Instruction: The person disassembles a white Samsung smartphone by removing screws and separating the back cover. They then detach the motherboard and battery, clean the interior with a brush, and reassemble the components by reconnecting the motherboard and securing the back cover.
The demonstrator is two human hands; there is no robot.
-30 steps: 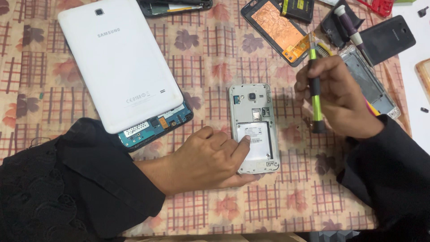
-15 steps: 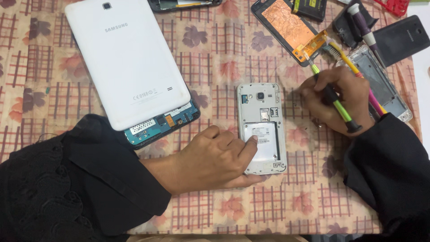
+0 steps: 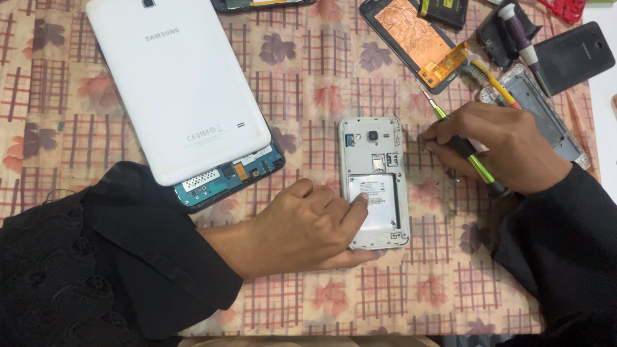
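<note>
Head view looks down on a table under a checked, floral cloth [image 3: 289,71]. At centre lies a white phone [image 3: 375,183], back cover off, its battery and camera lens exposed, long side running away from the viewer. Left hand [image 3: 308,228] rests flat on the cloth beside the phone, fingers loosely spread, fingertips pressing the battery and the phone's lower left edge; it grips nothing. Right hand [image 3: 501,151] is closed around a green-and-black screwdriver [image 3: 469,154], held slanted just right of the phone, its tip pointing up and to the left, clear of the phone. Both arms wear black sleeves. Upper left, a white tablet [image 3: 177,87] lies face down, its back shell lifted off a blue circuit board. Upper right, well apart from the phone, lie a copper-backed screen panel [image 3: 414,38], a bare phone frame [image 3: 540,109], a black back cover [image 3: 575,54] and a second screwdriver [image 3: 520,35].
</note>
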